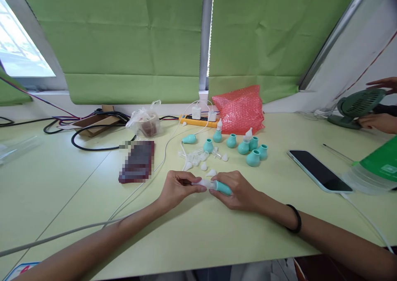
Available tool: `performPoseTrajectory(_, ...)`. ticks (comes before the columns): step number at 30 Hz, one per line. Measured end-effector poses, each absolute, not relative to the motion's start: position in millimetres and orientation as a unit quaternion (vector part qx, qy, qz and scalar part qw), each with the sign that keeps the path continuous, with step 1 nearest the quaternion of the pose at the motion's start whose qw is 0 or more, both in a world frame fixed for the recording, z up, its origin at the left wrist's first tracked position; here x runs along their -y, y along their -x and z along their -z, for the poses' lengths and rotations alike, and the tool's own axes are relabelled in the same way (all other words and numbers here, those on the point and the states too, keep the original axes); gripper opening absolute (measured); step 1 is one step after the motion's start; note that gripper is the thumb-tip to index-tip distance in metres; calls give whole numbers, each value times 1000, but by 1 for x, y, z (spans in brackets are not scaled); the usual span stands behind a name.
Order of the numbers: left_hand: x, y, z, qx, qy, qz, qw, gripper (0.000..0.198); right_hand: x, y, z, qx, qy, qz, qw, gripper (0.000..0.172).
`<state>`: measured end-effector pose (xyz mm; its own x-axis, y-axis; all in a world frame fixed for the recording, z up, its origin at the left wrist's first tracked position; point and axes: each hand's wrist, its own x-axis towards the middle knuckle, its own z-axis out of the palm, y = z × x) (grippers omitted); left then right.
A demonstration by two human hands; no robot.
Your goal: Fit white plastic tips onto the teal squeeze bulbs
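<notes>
My right hand (237,190) is closed around a teal squeeze bulb (223,188), which lies sideways with its neck toward my left hand. The fingers of my left hand (180,186) pinch a whitish translucent nozzle (203,183) at the bulb's neck; how far the two are joined I cannot tell. Just beyond my hands lie a loose white tip (211,172) and a pile of clear and white plastic pieces (195,157). Several teal bulbs (253,158) stand behind, two with white nozzles on top, and one bulb (189,139) rests on its side.
A dark phone (138,161) lies left and another phone (319,170) right, with a white cable. At the back are a yellow power strip (198,120), a red bubble-wrap bag (240,111) and a cardboard box (96,125). Another person's hands (380,123) are at a green fan (356,105).
</notes>
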<state>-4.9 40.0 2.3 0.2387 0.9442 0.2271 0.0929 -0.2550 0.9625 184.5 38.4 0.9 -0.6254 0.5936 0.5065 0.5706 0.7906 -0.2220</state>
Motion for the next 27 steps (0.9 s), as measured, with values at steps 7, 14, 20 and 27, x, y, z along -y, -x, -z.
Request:
performPoseTrajectory(7,-38,6,0,-362,-716,-446,397,16,-38,-187,0,912,309,-46,268,16)
performPoseTrajectory(14,-38,6,0,-359,-694,-461,421,15,-35,-185,-2,889,336,-102,296,18)
performPoseTrajectory(20,-35,3,-4,-406,-579,-464,533,28,-36,-182,-13,838,346,-296,302,20)
performPoseTrajectory(27,-35,2,-6,-393,-580,-456,549,32,-42,-180,-5,666,334,-597,298,25)
